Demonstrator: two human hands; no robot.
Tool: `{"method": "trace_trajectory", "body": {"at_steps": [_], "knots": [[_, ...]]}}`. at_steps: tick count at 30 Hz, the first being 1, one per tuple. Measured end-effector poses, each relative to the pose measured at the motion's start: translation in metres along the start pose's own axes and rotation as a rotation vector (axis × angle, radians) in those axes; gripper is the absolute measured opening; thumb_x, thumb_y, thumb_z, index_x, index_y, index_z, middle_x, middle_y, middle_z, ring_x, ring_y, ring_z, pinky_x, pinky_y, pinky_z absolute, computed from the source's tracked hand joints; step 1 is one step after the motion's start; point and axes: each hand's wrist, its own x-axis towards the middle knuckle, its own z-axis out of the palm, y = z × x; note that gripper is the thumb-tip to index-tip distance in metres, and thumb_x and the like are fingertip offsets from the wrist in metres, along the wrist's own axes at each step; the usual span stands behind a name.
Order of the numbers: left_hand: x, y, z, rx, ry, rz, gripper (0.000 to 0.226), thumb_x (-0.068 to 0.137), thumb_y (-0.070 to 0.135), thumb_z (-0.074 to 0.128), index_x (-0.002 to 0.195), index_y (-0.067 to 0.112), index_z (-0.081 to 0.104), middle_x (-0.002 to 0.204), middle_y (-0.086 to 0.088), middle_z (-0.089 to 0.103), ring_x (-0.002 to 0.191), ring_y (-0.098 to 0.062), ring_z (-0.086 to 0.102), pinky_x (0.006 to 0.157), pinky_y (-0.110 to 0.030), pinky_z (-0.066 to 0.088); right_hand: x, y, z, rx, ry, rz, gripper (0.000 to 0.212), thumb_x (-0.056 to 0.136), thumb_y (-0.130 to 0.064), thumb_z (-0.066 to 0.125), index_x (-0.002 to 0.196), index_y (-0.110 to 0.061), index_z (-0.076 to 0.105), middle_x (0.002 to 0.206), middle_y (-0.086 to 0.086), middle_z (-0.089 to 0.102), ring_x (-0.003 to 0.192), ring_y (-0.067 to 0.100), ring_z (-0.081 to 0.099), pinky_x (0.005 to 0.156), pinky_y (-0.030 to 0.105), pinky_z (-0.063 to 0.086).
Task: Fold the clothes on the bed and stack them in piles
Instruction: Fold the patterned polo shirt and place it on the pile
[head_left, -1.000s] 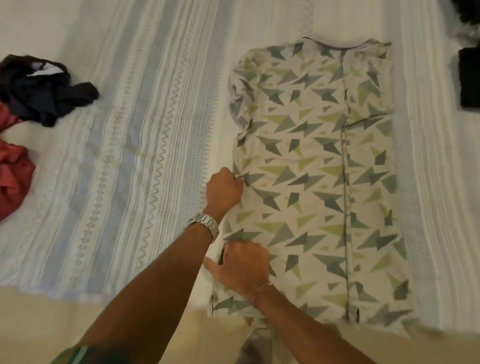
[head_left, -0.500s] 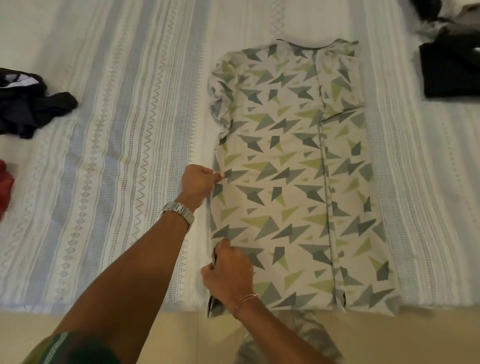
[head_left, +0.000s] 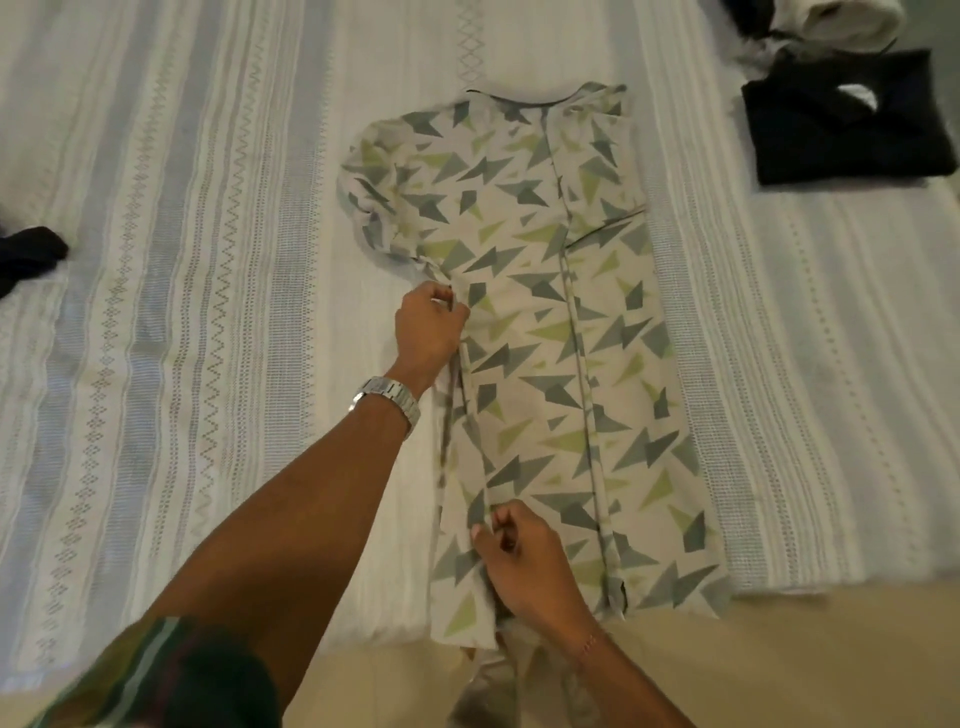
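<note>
Two hands work the left edge of a patterned T-shirt (head_left: 545, 332) spread flat on the striped bed (head_left: 182, 260), its hem at the near edge. Step in hand: folding the left side inward. Left hand (head_left: 428, 330) pinches the edge below the sleeve; right hand (head_left: 524, 561), arm reaching in from below, pinches it near the hem. Both grips clasp fabric. Next move, judged: carry the edge evenly toward the centre. Folded dark garment (head_left: 841, 124) lies far right.
</note>
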Motion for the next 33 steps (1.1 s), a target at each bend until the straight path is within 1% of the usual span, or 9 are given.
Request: {"method": "trace_trajectory", "body": {"at_steps": [4, 7, 11, 15, 18, 21, 25, 28, 33], "knots": [[-0.004, 0.013, 0.052, 0.121, 0.011, 0.024, 0.013, 0.087, 0.017, 0.068, 0.079, 0.012, 0.059, 0.067, 0.005, 0.057, 0.065, -0.013, 0.055, 0.054, -0.022, 0.038, 0.003, 0.023, -0.032, -0.014, 0.041, 0.053, 0.025, 0.099, -0.027, 0.064, 0.077, -0.021, 0.052, 0.061, -0.008, 0.051, 0.053, -0.002, 0.048, 0.059, 0.015, 0.041], [-0.008, 0.019, 0.081, 0.191, 0.018, 0.061, 0.014, 0.091, 0.019, 0.065, 0.087, 0.013, 0.053, 0.07, 0.007, 0.052, 0.062, -0.006, 0.048, 0.052, -0.024, 0.033, 0.005, 0.037, -0.05, -0.054, 0.088, 0.063, 0.023, 0.103, -0.03, 0.056, 0.083, -0.022, 0.048, 0.066, -0.008, 0.052, 0.056, 0.002, 0.048, 0.057, 0.016, 0.041], [-0.009, 0.02, 0.105, 0.293, 0.015, 0.112, 0.022, 0.096, 0.024, 0.062, 0.103, 0.004, 0.056, 0.082, -0.002, 0.059, 0.071, -0.019, 0.054, 0.06, -0.029, 0.038, 0.006, 0.049, -0.063, -0.127, 0.234, 0.019, 0.015, 0.106, -0.03, 0.048, 0.094, -0.021, 0.047, 0.071, -0.005, 0.059, 0.06, 0.005, 0.054, 0.052, 0.016, 0.04], [-0.009, 0.023, 0.116, 0.431, 0.02, 0.15, 0.025, 0.099, 0.023, 0.056, 0.113, 0.002, 0.054, 0.086, -0.004, 0.06, 0.074, -0.022, 0.056, 0.063, -0.032, 0.039, 0.004, 0.054, -0.068, -0.435, 0.294, -0.05, 0.015, 0.107, -0.036, 0.04, 0.106, -0.021, 0.042, 0.07, -0.01, 0.05, 0.055, 0.006, 0.045, 0.043, 0.019, 0.028], [-0.006, 0.024, 0.119, 0.476, 0.018, 0.168, 0.027, 0.099, 0.027, 0.054, 0.112, 0.004, 0.054, 0.092, -0.009, 0.065, 0.079, -0.027, 0.061, 0.064, -0.036, 0.045, 0.002, 0.058, -0.071, -0.538, 0.382, -0.087, 0.017, 0.102, -0.035, 0.054, 0.101, -0.021, 0.044, 0.059, -0.011, 0.049, 0.042, 0.011, 0.044, 0.041, 0.014, 0.019], [-0.006, 0.021, 0.118, 0.481, 0.009, 0.191, 0.025, 0.1, 0.031, 0.052, 0.107, 0.007, 0.054, 0.09, -0.009, 0.066, 0.079, -0.029, 0.063, 0.068, -0.042, 0.054, 0.0, 0.064, -0.073, -0.669, 0.462, -0.123, 0.03, 0.091, -0.04, 0.068, 0.095, -0.024, 0.043, 0.055, -0.011, 0.054, 0.038, 0.013, 0.051, 0.038, 0.022, 0.033], [-0.017, 0.015, 0.111, 0.536, 0.007, 0.314, 0.025, 0.104, 0.031, 0.045, 0.11, 0.01, 0.058, 0.092, -0.006, 0.067, 0.079, -0.026, 0.064, 0.067, -0.04, 0.052, 0.001, 0.067, -0.072, -0.75, 0.571, -0.264, 0.029, 0.091, -0.04, 0.07, 0.106, -0.019, 0.055, 0.086, -0.003, 0.059, 0.069, 0.015, 0.054, 0.055, 0.03, 0.049], [-0.03, 0.005, 0.097, 0.616, 0.021, 0.406, 0.029, 0.105, 0.031, 0.045, 0.122, 0.012, 0.059, 0.102, -0.006, 0.069, 0.085, -0.024, 0.065, 0.065, -0.032, 0.042, -0.001, 0.066, -0.055, -0.684, 0.444, -0.509, 0.031, 0.094, -0.05, 0.062, 0.108, -0.024, 0.055, 0.097, -0.004, 0.057, 0.082, 0.012, 0.051, 0.071, 0.027, 0.052], [-0.054, -0.016, 0.07, 0.691, 0.099, 0.313, 0.027, 0.103, 0.034, 0.048, 0.114, 0.01, 0.054, 0.105, -0.006, 0.061, 0.092, -0.023, 0.059, 0.067, -0.034, 0.037, -0.014, 0.065, -0.028, -0.903, 0.043, -0.702, 0.087, 0.057, -0.077, 0.078, 0.124, -0.028, 0.053, 0.116, -0.005, 0.059, 0.1, 0.013, 0.056, 0.088, 0.028, 0.053]]}}
